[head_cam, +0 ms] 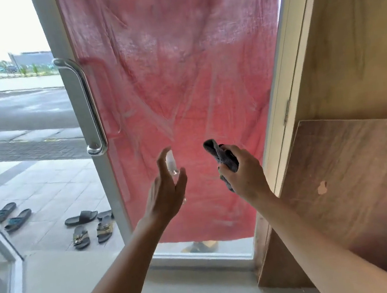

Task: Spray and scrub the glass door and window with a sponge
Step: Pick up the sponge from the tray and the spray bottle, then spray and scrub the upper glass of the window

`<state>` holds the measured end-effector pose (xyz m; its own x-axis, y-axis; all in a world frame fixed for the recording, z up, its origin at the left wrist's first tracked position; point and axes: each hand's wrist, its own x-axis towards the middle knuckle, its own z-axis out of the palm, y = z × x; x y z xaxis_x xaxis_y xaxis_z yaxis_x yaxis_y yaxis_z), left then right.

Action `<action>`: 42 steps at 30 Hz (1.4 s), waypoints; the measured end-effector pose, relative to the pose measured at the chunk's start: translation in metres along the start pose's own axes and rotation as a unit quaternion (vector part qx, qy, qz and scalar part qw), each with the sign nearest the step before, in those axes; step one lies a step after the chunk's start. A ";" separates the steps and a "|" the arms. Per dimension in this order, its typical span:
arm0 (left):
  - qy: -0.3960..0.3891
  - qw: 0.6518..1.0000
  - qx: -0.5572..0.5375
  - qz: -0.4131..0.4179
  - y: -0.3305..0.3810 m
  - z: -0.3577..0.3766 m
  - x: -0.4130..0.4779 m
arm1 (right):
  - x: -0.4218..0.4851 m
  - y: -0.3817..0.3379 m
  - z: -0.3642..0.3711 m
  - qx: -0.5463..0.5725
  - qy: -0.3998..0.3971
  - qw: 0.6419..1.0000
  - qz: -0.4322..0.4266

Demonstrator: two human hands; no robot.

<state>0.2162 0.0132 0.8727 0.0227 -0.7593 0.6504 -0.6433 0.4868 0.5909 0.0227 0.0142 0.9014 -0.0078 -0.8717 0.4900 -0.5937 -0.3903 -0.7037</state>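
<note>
Glass door (pixel 184 113): white-framed, pane streaked with wipe marks, stands open onto a paved yard. Pink cloth (pixel 177 51): hangs behind the door's pane, covers nearly all of it, ends just above the door's bottom rail. Plywood boards (pixel 359 175): right of the door, along its hinge side. Steel pull handle (pixel 89 105): upright on the door's left stile. Left hand (pixel 166 192): raised before the door's lower pane, thumb and fingers curved round a spray bottle (pixel 171 163), forefinger up beside its top. Right hand (pixel 246 174): also before the door's lower pane, nearer the hinge side, clamped on a grey, cloth-like sponge (pixel 222 157); cannot tell whether sponge touches glass. Sandals (pixel 84 231): several pairs on the paving left of the door, outside. Bottle: small, clear, mostly hidden by the hand, too hidden to read any label.
</note>
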 end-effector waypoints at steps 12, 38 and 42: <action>0.041 0.991 -0.005 0.126 -0.084 -0.099 0.120 | 0.101 -0.084 0.068 -0.029 0.115 0.989 -0.087; 0.179 0.943 0.082 0.269 0.018 -0.150 0.530 | 0.488 -0.229 -0.030 -0.188 0.304 0.857 -0.371; 0.208 0.934 0.102 0.271 0.006 -0.169 0.561 | 0.520 -0.234 -0.031 -0.203 0.316 0.847 -0.376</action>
<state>0.3540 -0.3369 1.3220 -0.0813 -0.1714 0.9818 -0.7779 0.6268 0.0450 0.1324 -0.3383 1.3365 0.1420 -0.0389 0.9891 -0.8484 -0.5195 0.1014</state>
